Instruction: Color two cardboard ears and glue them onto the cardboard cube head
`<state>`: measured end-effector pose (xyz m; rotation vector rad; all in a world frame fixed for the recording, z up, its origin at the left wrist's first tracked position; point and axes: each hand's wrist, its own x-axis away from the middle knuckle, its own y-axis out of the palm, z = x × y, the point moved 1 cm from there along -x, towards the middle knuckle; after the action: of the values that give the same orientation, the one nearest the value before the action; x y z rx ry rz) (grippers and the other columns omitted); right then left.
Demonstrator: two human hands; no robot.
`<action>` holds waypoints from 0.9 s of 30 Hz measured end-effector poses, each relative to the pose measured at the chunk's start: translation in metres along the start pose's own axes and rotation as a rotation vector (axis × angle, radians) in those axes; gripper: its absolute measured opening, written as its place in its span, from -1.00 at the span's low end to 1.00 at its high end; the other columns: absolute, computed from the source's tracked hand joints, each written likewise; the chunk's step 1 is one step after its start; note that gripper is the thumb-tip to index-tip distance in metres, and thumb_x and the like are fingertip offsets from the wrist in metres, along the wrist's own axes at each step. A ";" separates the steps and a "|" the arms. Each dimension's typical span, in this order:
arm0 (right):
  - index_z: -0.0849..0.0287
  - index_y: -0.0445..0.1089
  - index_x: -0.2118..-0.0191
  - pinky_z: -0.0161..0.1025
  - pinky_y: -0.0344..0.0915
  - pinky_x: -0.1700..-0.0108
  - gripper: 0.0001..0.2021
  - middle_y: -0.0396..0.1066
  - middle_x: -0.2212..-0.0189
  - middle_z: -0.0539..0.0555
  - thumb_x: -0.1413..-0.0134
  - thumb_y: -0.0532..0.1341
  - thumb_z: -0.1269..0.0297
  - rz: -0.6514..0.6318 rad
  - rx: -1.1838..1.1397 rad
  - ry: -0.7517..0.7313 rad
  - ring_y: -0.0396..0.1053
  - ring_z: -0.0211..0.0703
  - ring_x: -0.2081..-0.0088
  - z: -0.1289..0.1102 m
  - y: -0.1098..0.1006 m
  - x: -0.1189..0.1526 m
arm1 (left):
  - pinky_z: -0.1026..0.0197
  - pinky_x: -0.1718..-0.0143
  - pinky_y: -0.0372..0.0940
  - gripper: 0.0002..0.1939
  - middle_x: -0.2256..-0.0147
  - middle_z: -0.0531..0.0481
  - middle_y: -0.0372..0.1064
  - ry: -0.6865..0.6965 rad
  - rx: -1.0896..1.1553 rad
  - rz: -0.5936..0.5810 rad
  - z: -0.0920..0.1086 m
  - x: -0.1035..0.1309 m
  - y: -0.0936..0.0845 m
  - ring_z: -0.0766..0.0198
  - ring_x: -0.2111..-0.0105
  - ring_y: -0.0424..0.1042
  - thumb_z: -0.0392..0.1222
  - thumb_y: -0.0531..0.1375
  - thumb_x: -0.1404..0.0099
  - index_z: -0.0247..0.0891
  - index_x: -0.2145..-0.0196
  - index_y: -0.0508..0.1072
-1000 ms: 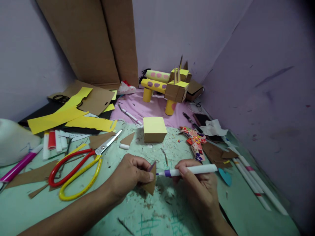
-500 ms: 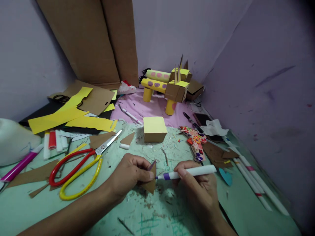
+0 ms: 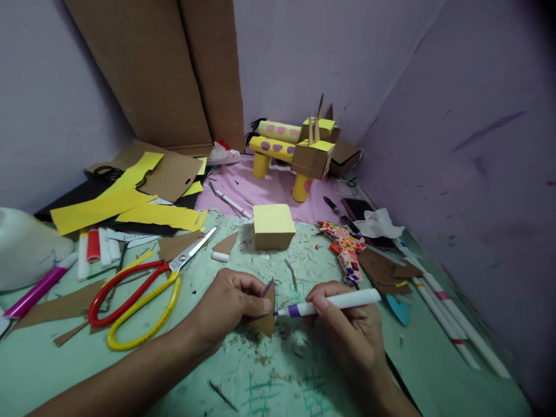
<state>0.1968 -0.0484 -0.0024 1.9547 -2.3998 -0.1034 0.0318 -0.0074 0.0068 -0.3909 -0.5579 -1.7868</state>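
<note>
Between thumb and fingers, my left hand (image 3: 237,301) pinches a small pointed cardboard piece (image 3: 266,325) with purple along its edge. My right hand (image 3: 347,330) grips a white marker (image 3: 343,300) with a purple band, its purple tip at the right edge of the cardboard piece. Beyond my hands stands a small cardboard box (image 3: 273,227) with a pale yellow top. Another pointed cardboard piece (image 3: 226,243) lies left of the box, beside a white marker cap (image 3: 220,256). To the left rest scissors (image 3: 174,266) with red and yellow handles, blades apart.
Yellow paper strips (image 3: 104,205) and cardboard sheets lie at the back left. Two yellow cardboard animal figures (image 3: 278,147) stand on a pink cloth (image 3: 234,179) at the back. A flower-patterned wrapped object (image 3: 345,246), cardboard scraps (image 3: 382,272) and white paper rolls (image 3: 460,318) are on the right.
The cardboard piece is turned very slightly in my left hand. The marker tip stays at its edge, and both hands keep nearly the same place.
</note>
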 end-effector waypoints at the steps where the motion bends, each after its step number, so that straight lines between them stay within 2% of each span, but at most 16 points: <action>1: 0.20 0.43 0.55 -0.33 0.11 0.58 -0.80 0.34 0.73 0.00 0.09 0.26 0.18 -0.011 0.007 0.005 0.25 -0.25 0.64 -0.001 0.001 0.001 | 0.32 0.60 -0.06 -0.90 0.74 0.11 0.22 -0.005 0.006 0.006 0.000 0.000 0.000 0.45 0.68 0.11 -0.28 0.28 0.25 -0.36 0.71 0.43; 8: 0.22 0.42 0.59 -0.34 0.09 0.64 -0.80 0.31 0.77 0.00 0.13 0.27 0.20 -0.051 -0.002 0.040 0.23 -0.26 0.68 -0.002 -0.001 0.000 | 0.32 0.59 -0.03 -0.89 0.73 0.10 0.24 0.016 0.046 0.013 0.000 0.001 0.000 0.43 0.68 0.14 -0.28 0.29 0.26 -0.35 0.71 0.42; 13: 0.20 0.44 0.55 -0.33 0.15 0.59 -0.81 0.35 0.73 0.01 0.09 0.27 0.20 0.008 -0.042 -0.005 0.27 -0.23 0.64 -0.002 -0.001 0.000 | 0.31 0.59 -0.04 -0.89 0.74 0.10 0.23 0.026 0.044 0.008 -0.001 0.002 0.000 0.44 0.68 0.12 -0.29 0.29 0.25 -0.36 0.71 0.42; 17: 0.19 0.44 0.56 -0.34 0.10 0.61 -0.82 0.32 0.73 -0.01 0.09 0.27 0.21 -0.017 0.030 -0.002 0.23 -0.26 0.65 0.001 -0.001 0.001 | 0.32 0.59 -0.03 -0.88 0.74 0.11 0.23 0.022 0.065 0.010 0.000 0.002 -0.001 0.45 0.68 0.13 -0.29 0.29 0.27 -0.36 0.72 0.41; 21: 0.19 0.43 0.56 -0.36 0.09 0.63 -0.80 0.32 0.74 -0.01 0.05 0.26 0.19 -0.018 -0.018 -0.041 0.22 -0.27 0.66 0.005 -0.007 0.000 | 0.32 0.59 -0.01 -0.87 0.73 0.10 0.25 0.003 0.060 0.027 0.000 0.002 -0.001 0.43 0.68 0.16 -0.27 0.29 0.26 -0.36 0.70 0.41; 24: 0.19 0.44 0.53 -0.35 0.13 0.61 -0.79 0.33 0.71 0.00 0.01 0.26 0.18 0.009 -0.047 -0.112 0.25 -0.25 0.63 0.006 -0.011 0.000 | 0.32 0.58 0.00 -0.87 0.73 0.10 0.25 0.020 0.058 0.027 0.000 0.002 0.000 0.44 0.67 0.16 -0.28 0.30 0.26 -0.37 0.70 0.41; 27: 0.17 0.45 0.46 -0.32 0.20 0.53 -0.79 0.36 0.66 0.00 -0.02 0.25 0.14 0.075 -0.073 -0.120 0.29 -0.23 0.58 0.006 -0.009 0.006 | 0.33 0.62 -0.02 -0.86 0.74 0.12 0.24 0.027 0.054 0.021 -0.001 0.001 0.000 0.45 0.70 0.14 -0.27 0.30 0.25 -0.36 0.69 0.40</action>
<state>0.2036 -0.0556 -0.0092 1.8759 -2.5005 -0.3100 0.0313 -0.0088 0.0070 -0.3341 -0.5801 -1.7510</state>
